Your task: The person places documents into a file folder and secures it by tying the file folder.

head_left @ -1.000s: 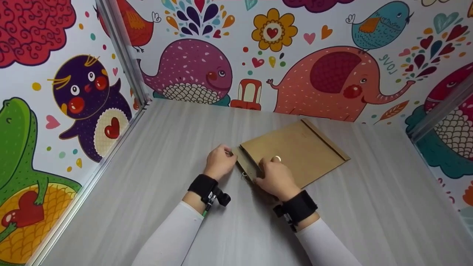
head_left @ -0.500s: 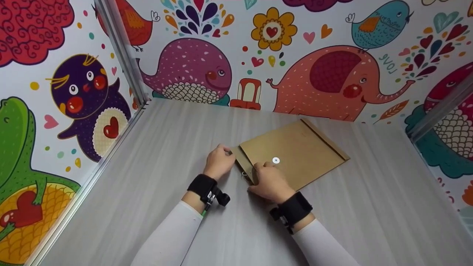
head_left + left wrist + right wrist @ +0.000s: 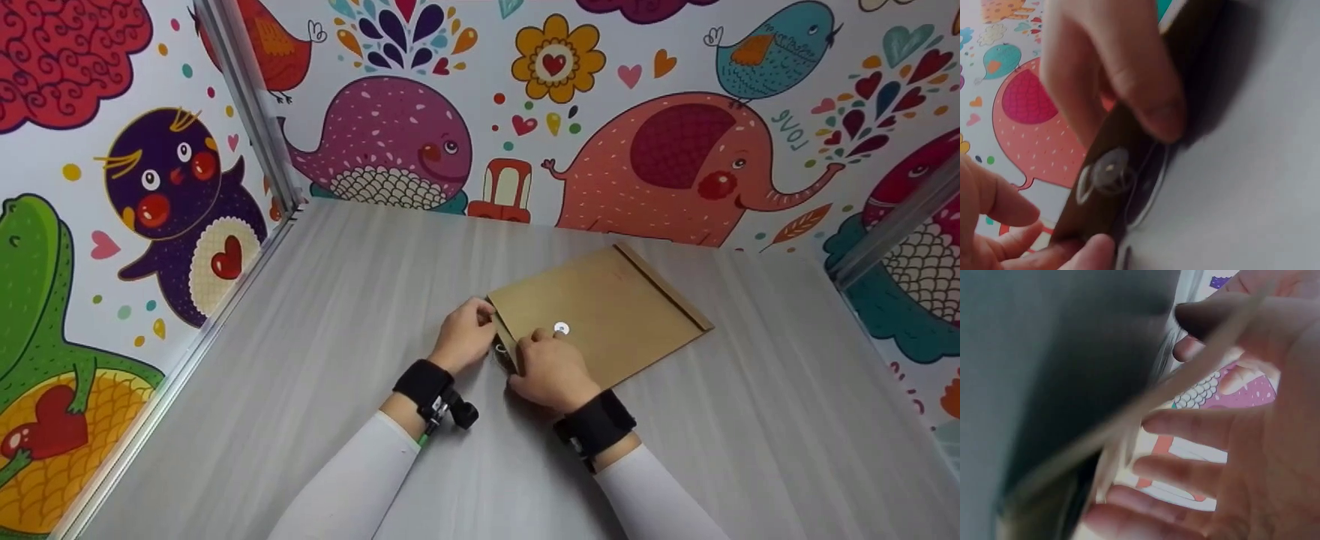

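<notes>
A brown paper envelope (image 3: 622, 307) lies aslant on the table, with a white button (image 3: 561, 328) on its face. My left hand (image 3: 463, 337) pinches the flap at its left end, and that thumb shows low in the left wrist view. The flap (image 3: 1089, 205) carries a second button (image 3: 1111, 170) with a loose string (image 3: 1158, 183) by it. My right hand (image 3: 555, 371) grips the near part of the same end, its thumb (image 3: 1162, 121) on the flap and its fingers behind. In the right wrist view the paper's edge is blurred.
The pale wood-grain table (image 3: 360, 285) stretches around the envelope. Cartoon-printed walls (image 3: 495, 75) rise at the back and sides, with a metal rail (image 3: 247, 105) in the left corner. Black straps with small cameras (image 3: 424, 382) sit on both wrists.
The right hand has come back from over the envelope's face to its left end, uncovering the white button. My left hand has moved right with the flap, which looks folded inward.
</notes>
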`<state>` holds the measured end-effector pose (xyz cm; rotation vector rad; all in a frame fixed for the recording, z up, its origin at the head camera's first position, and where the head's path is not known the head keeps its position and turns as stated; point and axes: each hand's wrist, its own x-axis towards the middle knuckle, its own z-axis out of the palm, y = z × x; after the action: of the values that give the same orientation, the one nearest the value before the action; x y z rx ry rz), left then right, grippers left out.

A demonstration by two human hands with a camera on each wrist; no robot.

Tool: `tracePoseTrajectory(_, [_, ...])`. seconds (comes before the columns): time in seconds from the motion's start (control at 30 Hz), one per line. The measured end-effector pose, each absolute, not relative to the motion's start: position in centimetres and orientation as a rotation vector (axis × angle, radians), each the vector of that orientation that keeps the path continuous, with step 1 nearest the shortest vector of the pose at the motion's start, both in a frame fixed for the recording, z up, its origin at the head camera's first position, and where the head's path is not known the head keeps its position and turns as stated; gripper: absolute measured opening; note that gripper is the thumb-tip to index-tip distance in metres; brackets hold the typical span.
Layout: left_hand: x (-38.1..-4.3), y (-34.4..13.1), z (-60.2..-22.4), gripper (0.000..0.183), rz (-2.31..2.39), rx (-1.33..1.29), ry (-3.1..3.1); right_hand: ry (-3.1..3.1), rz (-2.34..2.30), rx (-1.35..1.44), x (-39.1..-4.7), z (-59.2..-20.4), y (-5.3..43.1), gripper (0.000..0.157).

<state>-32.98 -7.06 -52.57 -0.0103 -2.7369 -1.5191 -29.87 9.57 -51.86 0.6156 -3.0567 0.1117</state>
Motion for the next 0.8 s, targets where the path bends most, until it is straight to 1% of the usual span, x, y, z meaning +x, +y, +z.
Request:
tracePoseTrajectory(0.1, [-32.8,-6.6,-52.5,0.025,-1.530,-0.034,-2.726,-3.068,0.109,0.626,-29.7,-51.7,9.4,0.035])
tracePoseTrajectory(0.23, [-32.7,-6.5,-52.2,0.025,-1.586,0.003,-2.691,-3.055,0.167,0.650,-29.3,-51.5,9.0,0.036])
tracePoseTrajectory(0.47, [-32.9,-7.0,-52.0,0.022,-1.618,0.002,-2.636,-2.990,0.442,0.705,-28.7,-51.8,7.7,0.032])
tracePoseTrajectory(0.57, [-32.9,-7.2,-52.0,0.021,-1.623,-0.016,-2.634,-2.981,0.562,0.716,-28.8,-51.8,7.6,0.039])
tracePoseTrajectory(0.7, [-33.0,-7.4,-52.1,0.023,-1.626,-0.098,-2.663,-2.984,0.629,0.737,-29.0,-51.6,7.9,0.064])
tracePoseTrajectory(0.73, [-33.0,-7.4,-52.2,0.024,-1.612,-0.127,-2.673,-2.982,0.634,0.754,-29.1,-51.6,8.0,0.068])
tracePoseTrajectory(0.8, [-33.0,-7.4,-52.2,0.026,-1.583,-0.183,-2.696,-2.964,0.630,0.790,-29.2,-51.5,8.2,0.070])
